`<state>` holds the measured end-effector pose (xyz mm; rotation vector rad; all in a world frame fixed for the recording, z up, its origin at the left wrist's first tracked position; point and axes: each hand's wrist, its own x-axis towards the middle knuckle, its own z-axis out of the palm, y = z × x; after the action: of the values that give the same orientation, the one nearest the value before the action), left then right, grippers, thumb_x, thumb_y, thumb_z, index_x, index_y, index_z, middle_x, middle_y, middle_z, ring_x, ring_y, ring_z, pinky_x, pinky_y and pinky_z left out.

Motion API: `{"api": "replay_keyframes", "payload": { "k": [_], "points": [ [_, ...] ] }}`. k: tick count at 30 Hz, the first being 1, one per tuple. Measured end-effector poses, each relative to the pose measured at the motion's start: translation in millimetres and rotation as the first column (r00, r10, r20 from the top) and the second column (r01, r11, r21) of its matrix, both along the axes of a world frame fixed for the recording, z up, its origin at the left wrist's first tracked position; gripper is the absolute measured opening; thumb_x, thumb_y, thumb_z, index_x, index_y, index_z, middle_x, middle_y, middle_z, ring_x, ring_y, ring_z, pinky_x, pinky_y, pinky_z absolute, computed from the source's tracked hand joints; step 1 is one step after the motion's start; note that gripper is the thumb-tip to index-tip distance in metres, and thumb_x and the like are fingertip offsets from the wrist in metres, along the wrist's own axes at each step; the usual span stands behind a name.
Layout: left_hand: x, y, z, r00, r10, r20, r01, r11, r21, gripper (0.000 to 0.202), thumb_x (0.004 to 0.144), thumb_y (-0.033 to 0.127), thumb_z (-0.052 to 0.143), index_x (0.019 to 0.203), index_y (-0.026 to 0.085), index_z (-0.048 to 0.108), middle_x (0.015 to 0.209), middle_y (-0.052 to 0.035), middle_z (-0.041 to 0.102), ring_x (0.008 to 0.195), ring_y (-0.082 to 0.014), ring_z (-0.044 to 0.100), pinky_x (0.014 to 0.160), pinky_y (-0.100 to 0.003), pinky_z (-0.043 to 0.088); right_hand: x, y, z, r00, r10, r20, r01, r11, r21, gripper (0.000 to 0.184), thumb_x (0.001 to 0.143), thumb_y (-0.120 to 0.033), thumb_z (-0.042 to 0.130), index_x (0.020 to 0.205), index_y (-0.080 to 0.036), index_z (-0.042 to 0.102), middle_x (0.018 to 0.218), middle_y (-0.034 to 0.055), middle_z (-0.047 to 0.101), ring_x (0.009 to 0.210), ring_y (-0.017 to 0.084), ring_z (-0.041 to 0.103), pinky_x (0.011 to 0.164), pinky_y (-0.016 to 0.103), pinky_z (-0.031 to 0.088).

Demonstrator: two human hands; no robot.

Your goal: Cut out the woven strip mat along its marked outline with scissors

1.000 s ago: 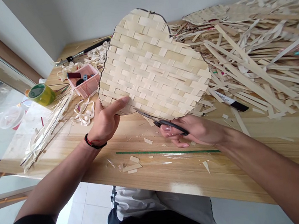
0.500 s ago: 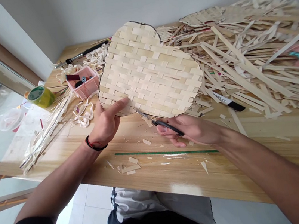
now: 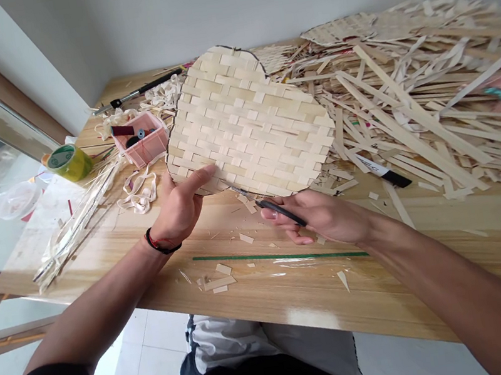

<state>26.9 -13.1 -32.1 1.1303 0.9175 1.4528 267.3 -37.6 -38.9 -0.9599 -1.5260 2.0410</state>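
A heart-shaped mat of woven pale bamboo strips (image 3: 247,124), outlined in dark pen, is tilted up over the wooden table (image 3: 296,294). My left hand (image 3: 178,208) grips its near left edge, thumb on top. My right hand (image 3: 319,218) holds black-handled scissors (image 3: 265,201), their blades at the mat's near edge, just right of my left thumb. Small offcuts (image 3: 220,278) lie on the table below both hands.
A large heap of loose bamboo strips (image 3: 417,98) covers the right side, with a black-capped marker (image 3: 384,171) at its edge. A pink box of thread spools (image 3: 140,138), a tape roll (image 3: 66,161), a green strip (image 3: 280,254) and a long black tool (image 3: 140,89) lie left and near.
The woven mat has tipped down flatter toward the table. The scissors and my right hand have shifted slightly left along its near edge.
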Motion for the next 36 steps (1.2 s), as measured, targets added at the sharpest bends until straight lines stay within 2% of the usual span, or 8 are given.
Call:
{"api": "replay_keyframes", "payload": {
  "k": [8, 13, 16, 20, 25, 28, 31, 36],
  "points": [
    [-8, 10, 14.2, 0.989, 0.113, 0.096, -0.113, 0.994, 0.000, 0.043, 0.075, 0.018, 0.080, 0.117, 0.026, 0.080, 0.109, -0.0028, 0.085, 0.127, -0.0271, 0.074, 0.109, -0.037, 0.061, -3, -1, 5.9, 0.966, -0.057, 0.254, -0.020, 0.957, 0.289, 0.045, 0.088, -0.061, 0.079, 0.087, -0.021, 0.060, 0.089, 0.0050, 0.066, 0.076, 0.016, 0.057, 0.061, 0.027, 0.042],
    [-28, 22, 23.0, 0.972, 0.214, 0.097, -0.212, 0.977, -0.029, 0.048, 0.074, 0.018, 0.087, 0.121, 0.025, 0.080, 0.115, -0.0040, 0.083, 0.120, -0.0265, 0.075, 0.092, -0.033, 0.066, 10, 8, 4.1, 0.873, -0.226, 0.433, -0.012, 0.877, 0.481, 0.031, 0.087, -0.050, 0.075, 0.083, -0.021, 0.063, 0.079, 0.0008, 0.066, 0.069, 0.015, 0.051, 0.062, 0.028, 0.036],
    [-37, 27, 21.6, 0.973, 0.218, 0.069, -0.215, 0.975, -0.051, 0.051, 0.074, 0.024, 0.090, 0.124, 0.022, 0.080, 0.116, -0.0076, 0.082, 0.115, -0.0294, 0.075, 0.078, -0.034, 0.068, 27, 19, 8.9, 0.869, -0.265, 0.419, 0.026, 0.869, 0.494, 0.042, 0.088, -0.061, 0.074, 0.077, -0.021, 0.065, 0.075, 0.0025, 0.067, 0.069, 0.017, 0.055, 0.063, 0.029, 0.039],
    [-47, 33, 14.2, 0.989, 0.147, 0.022, -0.145, 0.988, -0.043, 0.047, 0.080, 0.031, 0.089, 0.124, 0.019, 0.079, 0.123, -0.0102, 0.082, 0.124, -0.0337, 0.073, 0.081, -0.034, 0.068, 49, 33, 15.5, 0.904, -0.296, 0.308, 0.118, 0.865, 0.487, 0.062, 0.087, -0.080, 0.070, 0.069, -0.021, 0.067, 0.079, 0.0084, 0.072, 0.084, 0.024, 0.066, 0.079, 0.035, 0.048],
    [-54, 40, 2.0, 0.998, 0.067, -0.023, -0.068, 0.997, -0.046, 0.031, 0.084, 0.039, 0.088, 0.108, 0.019, 0.084, 0.116, -0.0110, 0.085, 0.115, -0.0341, 0.077, 0.080, -0.034, 0.064, 64, 47, 5.8, 0.737, -0.531, 0.418, 0.225, 0.776, 0.589, 0.070, 0.082, -0.093, 0.057, 0.066, -0.025, 0.051, 0.061, 0.0018, 0.056, 0.062, 0.019, 0.051, 0.064, 0.033, 0.037],
    [-53, 40, -3.2, 0.999, 0.036, -0.030, -0.038, 0.996, -0.082, 0.031, 0.083, 0.040, 0.091, 0.103, 0.018, 0.085, 0.105, -0.0107, 0.085, 0.100, -0.0305, 0.079, 0.075, -0.033, 0.062, 65, 53, -5.2, 0.622, -0.611, 0.490, 0.188, 0.724, 0.664, 0.058, 0.085, -0.078, 0.058, 0.065, -0.027, 0.040, 0.057, -0.0008, 0.048, 0.056, 0.017, 0.042, 0.059, 0.033, 0.029],
    [-52, 39, -5.8, 0.999, -0.004, -0.039, 0.001, 0.995, -0.096, 0.029, 0.084, 0.042, 0.092, 0.096, 0.016, 0.085, 0.101, -0.0105, 0.085, 0.088, -0.0258, 0.077, 0.070, -0.031, 0.060, 64, 56, -13.0, 0.533, -0.644, 0.549, 0.169, 0.717, 0.676, 0.040, 0.087, -0.059, 0.064, 0.071, -0.027, 0.044, 0.058, -0.0001, 0.055, 0.055, 0.020, 0.047, 0.059, 0.033, 0.030],
    [-50, 34, -4.8, 0.998, -0.048, -0.051, 0.041, 0.991, -0.129, 0.036, 0.085, 0.048, 0.091, 0.102, 0.017, 0.086, 0.106, -0.0107, 0.084, 0.088, -0.0239, 0.074, 0.070, -0.030, 0.060, 65, 59, -19.2, 0.556, -0.720, 0.415, 0.211, 0.606, 0.767, 0.026, 0.081, -0.047, 0.066, 0.077, -0.027, 0.049, 0.081, 0.0060, 0.069, 0.070, 0.025, 0.059, 0.066, 0.035, 0.039]
  ]
}}
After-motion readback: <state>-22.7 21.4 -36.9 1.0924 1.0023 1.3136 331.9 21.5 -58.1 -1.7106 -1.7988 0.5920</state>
